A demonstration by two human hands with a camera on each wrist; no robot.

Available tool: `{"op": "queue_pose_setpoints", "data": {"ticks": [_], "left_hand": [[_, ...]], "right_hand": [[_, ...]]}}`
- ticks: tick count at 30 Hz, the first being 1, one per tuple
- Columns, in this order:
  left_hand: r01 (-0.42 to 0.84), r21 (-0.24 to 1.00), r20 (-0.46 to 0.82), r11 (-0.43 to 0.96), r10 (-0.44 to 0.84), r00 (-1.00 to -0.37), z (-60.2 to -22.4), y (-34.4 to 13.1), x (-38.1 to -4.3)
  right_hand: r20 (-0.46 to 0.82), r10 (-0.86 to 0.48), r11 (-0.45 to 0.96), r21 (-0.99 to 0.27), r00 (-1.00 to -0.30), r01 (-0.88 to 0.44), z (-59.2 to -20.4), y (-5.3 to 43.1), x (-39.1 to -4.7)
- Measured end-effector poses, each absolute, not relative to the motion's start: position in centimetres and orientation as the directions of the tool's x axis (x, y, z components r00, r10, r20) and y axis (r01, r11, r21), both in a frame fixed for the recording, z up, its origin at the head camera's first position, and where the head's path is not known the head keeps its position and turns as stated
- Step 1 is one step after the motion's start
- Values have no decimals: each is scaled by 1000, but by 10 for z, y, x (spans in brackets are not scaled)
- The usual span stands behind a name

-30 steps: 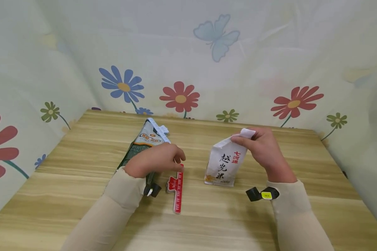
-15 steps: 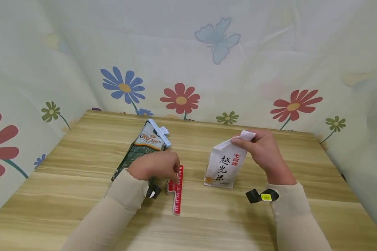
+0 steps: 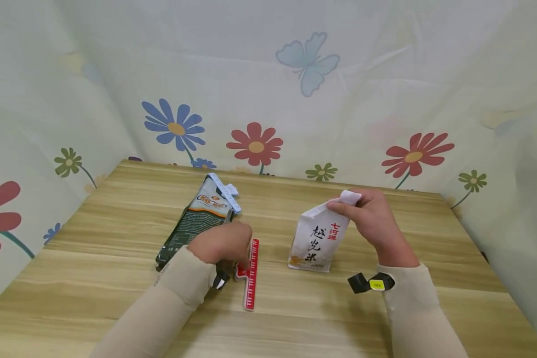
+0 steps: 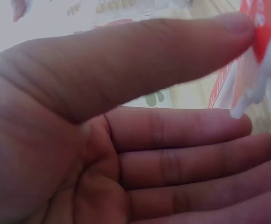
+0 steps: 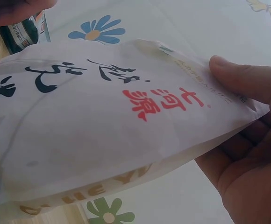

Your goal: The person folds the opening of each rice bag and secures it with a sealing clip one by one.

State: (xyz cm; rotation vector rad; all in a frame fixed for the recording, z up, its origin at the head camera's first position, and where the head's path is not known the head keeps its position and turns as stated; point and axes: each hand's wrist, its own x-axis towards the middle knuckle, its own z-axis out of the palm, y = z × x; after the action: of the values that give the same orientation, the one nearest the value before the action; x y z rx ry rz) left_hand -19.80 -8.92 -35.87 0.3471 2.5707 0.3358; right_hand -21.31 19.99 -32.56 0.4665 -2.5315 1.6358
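Observation:
My right hand [image 3: 380, 223] pinches the folded top corner of a white paper rice bag [image 3: 319, 241], which stands upright and leans slightly right. In the right wrist view, the thumb lies over the bag's printed face [image 5: 93, 116] and the fingers are behind it. My left hand [image 3: 225, 243] reaches down onto a red bag clip [image 3: 252, 283] lying on the table, its long bar printed with white key marks. The left wrist view has the thumb tip against the clip's red tab [image 4: 266, 28] and the index fingertip at its lower edge. The other fingers extend below.
A green and silver foil bag [image 3: 192, 228] lies left, partly behind the left wrist. A light blue clip [image 3: 225, 193] sits across its top end. The wooden table [image 3: 295, 323] meets a flower-printed cloth [image 3: 197, 64] at the back and sides.
My left hand has come down and toward me, off the foil bag's edge, and its fingers now cover the red clip's tab. The right hand keeps holding the rice bag in place.

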Motion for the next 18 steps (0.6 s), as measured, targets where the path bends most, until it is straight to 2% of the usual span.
{"op": "queue_pose_setpoints", "data": {"ticks": [8,18], "left_hand": [[155,298,-506,942,294,-811,-358,-87,-195],[184,345,-507,920,348,-788,-362,-86,-197]], "right_hand": [[235,-206,368,-881,-950,-298,-326,200,-213],[243,-213,357,-882,-946,-307,-327,200,-212]]}}
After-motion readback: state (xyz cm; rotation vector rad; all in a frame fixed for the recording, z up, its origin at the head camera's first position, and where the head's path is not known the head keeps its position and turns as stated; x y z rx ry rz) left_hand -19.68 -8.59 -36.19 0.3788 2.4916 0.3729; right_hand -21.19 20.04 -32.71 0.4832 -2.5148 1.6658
